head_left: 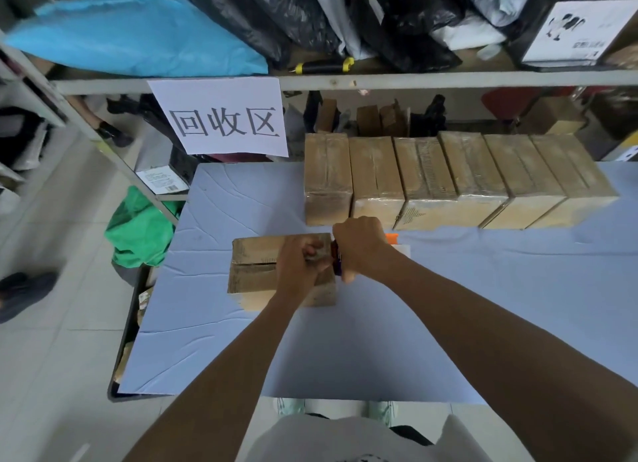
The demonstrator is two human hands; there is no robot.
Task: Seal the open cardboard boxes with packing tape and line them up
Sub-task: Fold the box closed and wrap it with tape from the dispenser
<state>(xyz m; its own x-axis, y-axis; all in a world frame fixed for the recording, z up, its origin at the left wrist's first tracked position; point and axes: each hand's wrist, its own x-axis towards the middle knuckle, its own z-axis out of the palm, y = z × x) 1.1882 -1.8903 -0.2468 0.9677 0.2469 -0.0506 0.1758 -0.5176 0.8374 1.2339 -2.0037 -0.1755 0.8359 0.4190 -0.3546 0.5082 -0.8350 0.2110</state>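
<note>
Shelving spans the far side, loaded with black bags and a blue bag; a white paper sign hangs from its rail. Bench, covered in pale blue sheet, carries six sealed boxes touching in a row at the far edge. One cardboard box lies near centre, apart from the row. Left hand presses curled fingers on its top. Right hand grips a tape dispenser at the box's right edge.
</note>
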